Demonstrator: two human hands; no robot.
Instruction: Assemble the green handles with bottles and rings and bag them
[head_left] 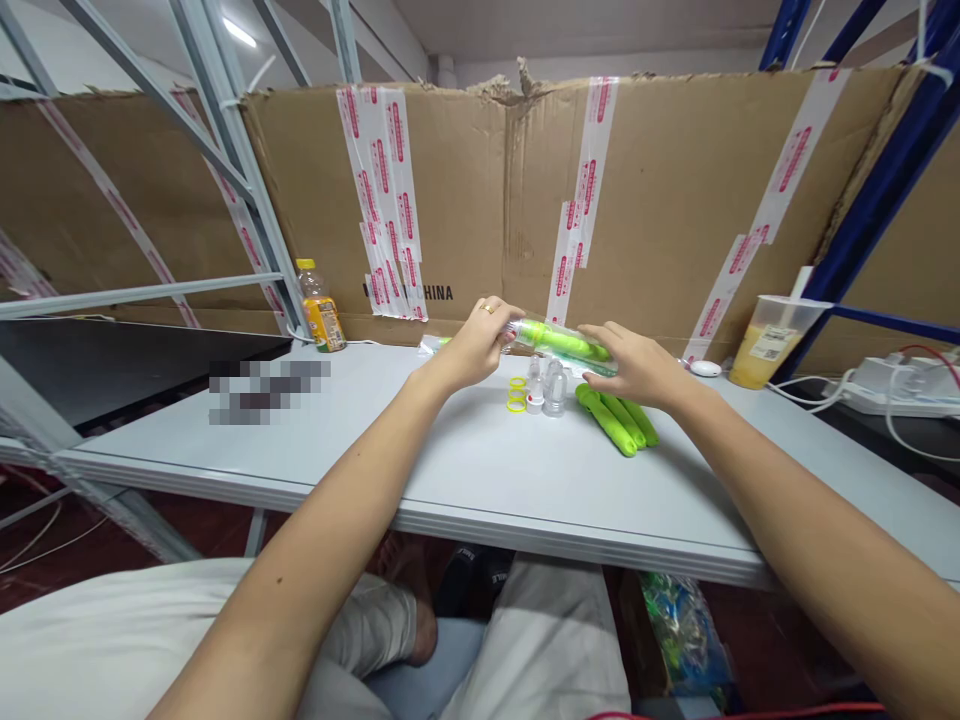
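both left hand (474, 348) and right hand (636, 368) clamp green packet (561, 342); cardboard (480, 190) reads "china".

Grey table (465, 480) bears green tubes (616, 420), yellow rings (517, 394), bottle (321, 312), cup (772, 340)

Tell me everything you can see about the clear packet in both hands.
The packet is a clear, glossy plastic sleeve with a bright green stick-like piece inside. It lies nearly level, dipping slightly rightward, above the table. The left hand grips its left end; the right hand holds its right end.
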